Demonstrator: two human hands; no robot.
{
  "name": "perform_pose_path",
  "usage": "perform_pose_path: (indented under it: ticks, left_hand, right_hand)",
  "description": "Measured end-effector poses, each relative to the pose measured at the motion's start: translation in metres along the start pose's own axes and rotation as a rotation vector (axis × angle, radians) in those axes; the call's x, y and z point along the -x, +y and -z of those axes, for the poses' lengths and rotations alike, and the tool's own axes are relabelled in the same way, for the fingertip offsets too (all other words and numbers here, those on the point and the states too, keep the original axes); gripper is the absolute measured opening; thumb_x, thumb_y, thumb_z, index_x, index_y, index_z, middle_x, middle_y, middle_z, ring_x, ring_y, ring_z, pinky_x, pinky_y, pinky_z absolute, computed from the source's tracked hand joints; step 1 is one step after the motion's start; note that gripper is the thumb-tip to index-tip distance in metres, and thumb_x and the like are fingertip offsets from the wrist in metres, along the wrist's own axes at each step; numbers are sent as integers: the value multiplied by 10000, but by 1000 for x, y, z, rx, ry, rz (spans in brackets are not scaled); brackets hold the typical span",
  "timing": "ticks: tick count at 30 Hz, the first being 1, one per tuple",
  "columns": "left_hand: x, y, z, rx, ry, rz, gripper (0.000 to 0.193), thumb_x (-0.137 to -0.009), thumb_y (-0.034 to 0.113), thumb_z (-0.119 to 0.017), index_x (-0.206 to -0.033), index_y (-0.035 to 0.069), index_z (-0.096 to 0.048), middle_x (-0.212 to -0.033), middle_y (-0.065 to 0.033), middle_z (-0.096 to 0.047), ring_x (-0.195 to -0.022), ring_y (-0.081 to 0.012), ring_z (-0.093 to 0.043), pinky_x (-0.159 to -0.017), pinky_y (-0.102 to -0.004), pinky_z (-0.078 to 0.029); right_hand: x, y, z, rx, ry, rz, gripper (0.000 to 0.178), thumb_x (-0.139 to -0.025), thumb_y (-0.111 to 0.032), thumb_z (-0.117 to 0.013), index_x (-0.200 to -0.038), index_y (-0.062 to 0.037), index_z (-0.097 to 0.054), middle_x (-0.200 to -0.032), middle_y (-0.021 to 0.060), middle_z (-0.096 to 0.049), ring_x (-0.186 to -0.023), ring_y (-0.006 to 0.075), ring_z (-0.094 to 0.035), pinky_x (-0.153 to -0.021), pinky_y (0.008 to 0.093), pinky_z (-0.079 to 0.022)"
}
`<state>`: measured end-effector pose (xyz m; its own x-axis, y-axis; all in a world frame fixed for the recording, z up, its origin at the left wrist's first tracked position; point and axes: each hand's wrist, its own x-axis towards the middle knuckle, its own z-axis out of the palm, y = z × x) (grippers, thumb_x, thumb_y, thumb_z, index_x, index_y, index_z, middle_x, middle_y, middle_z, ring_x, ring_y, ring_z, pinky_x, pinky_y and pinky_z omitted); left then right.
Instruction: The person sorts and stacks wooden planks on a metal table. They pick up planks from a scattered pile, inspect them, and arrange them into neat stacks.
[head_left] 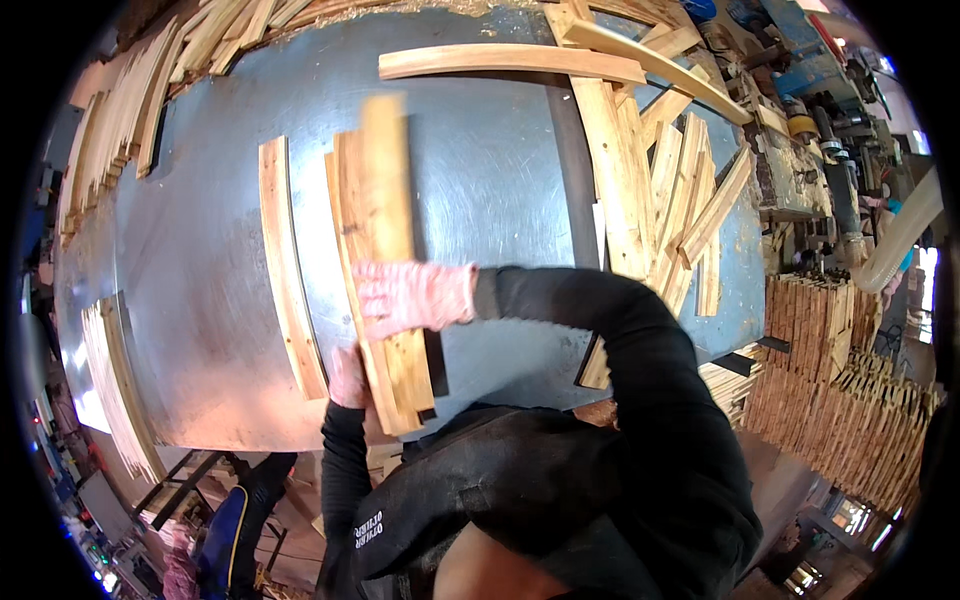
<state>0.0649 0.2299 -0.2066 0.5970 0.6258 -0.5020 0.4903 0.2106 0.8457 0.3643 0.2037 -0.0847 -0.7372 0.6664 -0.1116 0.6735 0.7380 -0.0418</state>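
Observation:
A small bundle of long pale wooden boards [352, 205] lies lengthwise in front of me on the metal-topped table [490, 170]. Its uppermost board [386, 180] is blurred by motion. Across the bundle, my right hand [415, 298] in a pink-and-white glove is closed over the boards, its fingers reaching the left edge. Low on that same left edge is my left hand [347, 378], also gloved, closed against the side of the bundle; its fingers are partly hidden. A single board [290, 265] lies apart, just left of the bundle.
Loose boards [680, 190] are heaped crosswise at the right, with one long board [500, 60] lying across the far side. More strips [125, 130] line the far left. Stacked wood [820, 350] stands at the right. Another person [225, 540] is at the lower left.

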Motion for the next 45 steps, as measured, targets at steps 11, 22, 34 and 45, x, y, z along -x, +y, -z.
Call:
perform_pose_path:
  ticks: [11,22,34,45]
  left_hand:
    - [3,18,-85,547,17,115,463,-811,114,-721,-1234,40,-546,-1001,-21,-635,-857,-144,-605,-776,-300,-513]
    - [25,51,7,-230,368,176,503,-786,205,-771,-1200,0,-572,-990,-97,-689,-848,-186,-646,-782,-325,-526]
    - [22,67,59,-707,376,225,808,-755,430,-773,-1370,31,-434,-1156,-214,-662,-1087,-347,-637,-933,-422,-487]
    - [104,72,-62,-726,253,250,1165,-702,460,-806,-1507,-36,-125,-1328,-311,-470,-1199,-396,-540,-986,-426,-464]
  right_hand:
    - [271,105,-100,-138,278,-1960,898,-704,-358,-760,-1393,44,-348,-1183,262,-597,-1041,397,-626,-895,442,-505]
    - [323,-20,72,-188,-362,-1430,951,-745,-390,-731,-1505,-54,-270,-1182,187,-624,-1049,340,-636,-883,426,-522]
    - [159,39,75,146,461,-194,348,-772,-107,-603,-1118,-118,-632,-1076,48,-641,-1095,250,-601,-1089,478,-427]
    - [-16,6,-51,260,727,-630,429,-780,-128,-625,-1204,-162,-576,-1252,103,-564,-1215,289,-531,-1140,495,-329]
